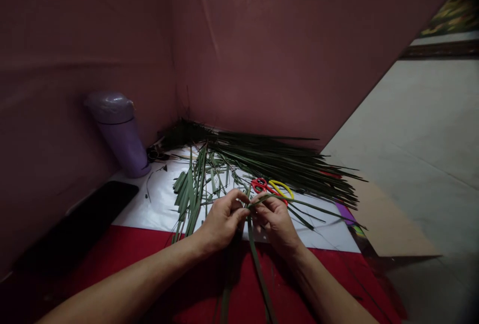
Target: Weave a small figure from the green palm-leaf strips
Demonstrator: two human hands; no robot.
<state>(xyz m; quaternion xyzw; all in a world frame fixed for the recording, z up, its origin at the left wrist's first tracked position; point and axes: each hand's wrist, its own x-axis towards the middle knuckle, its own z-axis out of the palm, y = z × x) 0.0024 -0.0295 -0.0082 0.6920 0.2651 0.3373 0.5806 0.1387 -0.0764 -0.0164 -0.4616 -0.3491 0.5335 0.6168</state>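
Note:
My left hand (227, 217) and my right hand (272, 217) meet over the front of a white sheet (322, 234). Both pinch long green leaf strips (258, 264) where the strips cross between my fingertips. One strip hangs down toward me over the red cloth, and another runs out to the right past my right hand. Just behind my right hand lie scissors with red handles (259, 184) and a yellow handle (282, 188). Cut leaf pieces (182, 192) lie to the left of my left hand. My fingers hide the exact crossing of the strips.
A large bundle of long leaves (277, 162) spreads along the back by the wall. At the left stand a purple tumbler (121, 137) and a dark flat object (86, 214). Red cloth (179, 274) covers the front. Cardboard (392, 224) lies at the right.

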